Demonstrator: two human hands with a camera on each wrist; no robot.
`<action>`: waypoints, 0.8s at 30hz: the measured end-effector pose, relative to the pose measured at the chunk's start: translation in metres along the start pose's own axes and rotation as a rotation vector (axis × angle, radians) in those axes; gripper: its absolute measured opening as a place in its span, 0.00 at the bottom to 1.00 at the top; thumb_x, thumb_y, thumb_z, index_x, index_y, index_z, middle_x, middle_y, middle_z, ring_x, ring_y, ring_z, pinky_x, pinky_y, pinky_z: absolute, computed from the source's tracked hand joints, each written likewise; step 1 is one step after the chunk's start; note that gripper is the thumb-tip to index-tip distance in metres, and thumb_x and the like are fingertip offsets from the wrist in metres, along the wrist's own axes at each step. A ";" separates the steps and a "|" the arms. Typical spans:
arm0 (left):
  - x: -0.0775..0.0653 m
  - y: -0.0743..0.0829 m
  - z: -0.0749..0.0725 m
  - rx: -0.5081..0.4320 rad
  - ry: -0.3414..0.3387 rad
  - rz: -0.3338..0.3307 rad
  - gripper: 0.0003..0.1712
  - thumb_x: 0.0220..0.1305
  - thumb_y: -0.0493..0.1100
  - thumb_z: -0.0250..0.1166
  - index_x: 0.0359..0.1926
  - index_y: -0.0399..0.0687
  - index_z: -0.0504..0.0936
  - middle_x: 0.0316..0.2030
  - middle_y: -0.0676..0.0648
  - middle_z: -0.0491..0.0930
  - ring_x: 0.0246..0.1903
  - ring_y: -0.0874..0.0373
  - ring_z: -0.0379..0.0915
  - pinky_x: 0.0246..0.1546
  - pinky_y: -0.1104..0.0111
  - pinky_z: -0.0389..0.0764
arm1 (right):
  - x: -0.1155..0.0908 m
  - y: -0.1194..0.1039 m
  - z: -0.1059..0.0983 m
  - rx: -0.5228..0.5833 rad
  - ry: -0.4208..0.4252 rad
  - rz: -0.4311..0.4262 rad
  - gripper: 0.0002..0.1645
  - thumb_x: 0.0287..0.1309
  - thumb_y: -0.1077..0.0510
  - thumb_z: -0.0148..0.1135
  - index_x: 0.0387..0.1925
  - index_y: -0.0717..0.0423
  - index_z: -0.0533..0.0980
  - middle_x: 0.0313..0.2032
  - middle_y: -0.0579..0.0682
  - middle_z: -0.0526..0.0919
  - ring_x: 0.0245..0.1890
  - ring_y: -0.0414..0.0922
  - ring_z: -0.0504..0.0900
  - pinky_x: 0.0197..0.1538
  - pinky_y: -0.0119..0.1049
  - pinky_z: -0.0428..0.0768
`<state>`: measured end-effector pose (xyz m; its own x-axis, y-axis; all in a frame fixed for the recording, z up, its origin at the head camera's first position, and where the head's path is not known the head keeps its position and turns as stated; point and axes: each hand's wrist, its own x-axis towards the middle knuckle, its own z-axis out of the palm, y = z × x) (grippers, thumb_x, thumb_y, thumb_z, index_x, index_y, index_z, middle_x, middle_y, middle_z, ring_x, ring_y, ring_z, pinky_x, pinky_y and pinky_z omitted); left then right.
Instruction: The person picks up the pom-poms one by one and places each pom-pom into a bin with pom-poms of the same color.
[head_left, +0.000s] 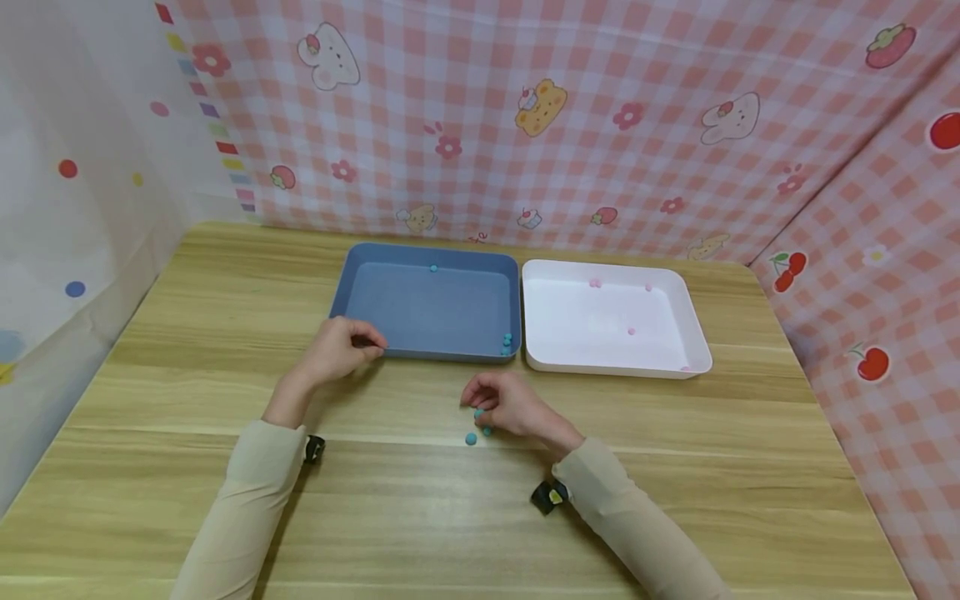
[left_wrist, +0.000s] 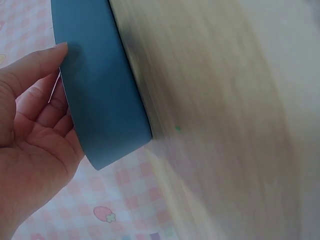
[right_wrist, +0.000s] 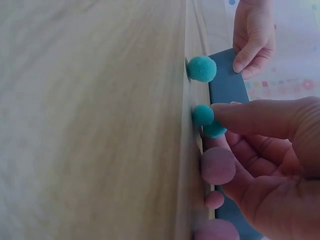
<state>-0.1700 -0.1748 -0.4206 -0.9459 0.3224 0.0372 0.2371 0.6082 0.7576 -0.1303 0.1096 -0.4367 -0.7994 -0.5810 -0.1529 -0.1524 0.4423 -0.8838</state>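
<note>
My left hand (head_left: pixel 335 350) grips the front left rim of the blue tray (head_left: pixel 438 357). In the left wrist view its thumb lies on the outer wall (left_wrist: pixel 100 95) and the other fingers are behind the rim. Just in front of that tray, my right hand (head_left: pixel 513 407) pinches a small teal pom-pom (right_wrist: pixel 215 129) between thumb and index finger. Two more teal pom-poms lie on the table, one (right_wrist: pixel 203 115) by the thumb tip, a larger one (right_wrist: pixel 202 69) farther off. Pink pom-poms (right_wrist: pixel 218 166) show beside this hand in the right wrist view; in the head view they are hidden.
Beside the blue tray stands a white tray (head_left: pixel 615 367) with several pink pom-poms (head_left: pixel 632 332). Inside the blue tray, several teal pom-poms (head_left: pixel 507 340) gather at the front right corner and one (head_left: pixel 433 268) sits along the back. A checked cloth (head_left: pixel 480 100) hangs behind the wooden table (head_left: pixel 420 533).
</note>
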 end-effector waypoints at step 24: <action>0.000 0.000 0.000 -0.015 -0.013 0.013 0.04 0.56 0.28 0.64 0.31 0.34 0.84 0.29 0.42 0.83 0.30 0.54 0.76 0.32 0.68 0.75 | 0.014 -0.034 -0.023 0.184 0.272 -0.057 0.12 0.51 0.75 0.62 0.39 0.69 0.76 0.41 0.64 0.80 0.41 0.51 0.79 0.46 0.35 0.78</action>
<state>-0.1701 -0.1754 -0.4208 -0.9398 0.3395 0.0385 0.2456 0.5929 0.7669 -0.1499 0.1022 -0.3985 -0.9225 -0.3861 0.0006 -0.1132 0.2690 -0.9565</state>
